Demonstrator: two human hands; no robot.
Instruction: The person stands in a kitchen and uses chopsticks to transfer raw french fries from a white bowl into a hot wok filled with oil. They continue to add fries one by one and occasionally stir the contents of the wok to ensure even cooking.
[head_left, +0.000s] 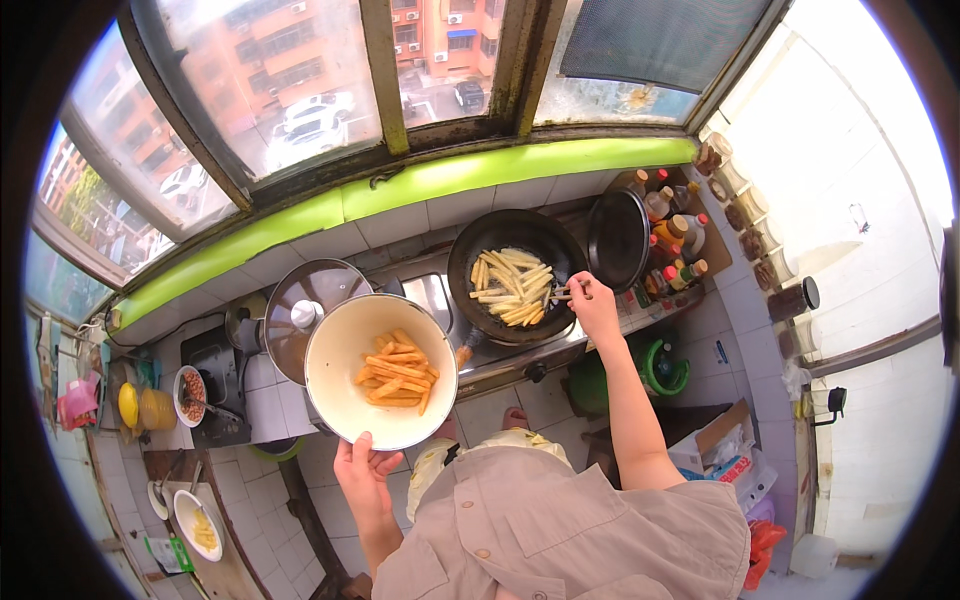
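Observation:
My left hand grips the near rim of a cream enamel bowl, thumb on the rim. Golden-brown fries lie inside it. In my right hand is a pair of chopsticks, their tips among paler fries in a black wok. The wok stands on a gas stove, to the right of the bowl. Behind the bowl's left side is a glass lid with a white knob, partly hidden.
A black lid leans right of the wok beside several sauce bottles. At the left are a bowl of peanuts with a spoon and a white bowl with pale strips. Windows line the back; a green bucket stands below the counter.

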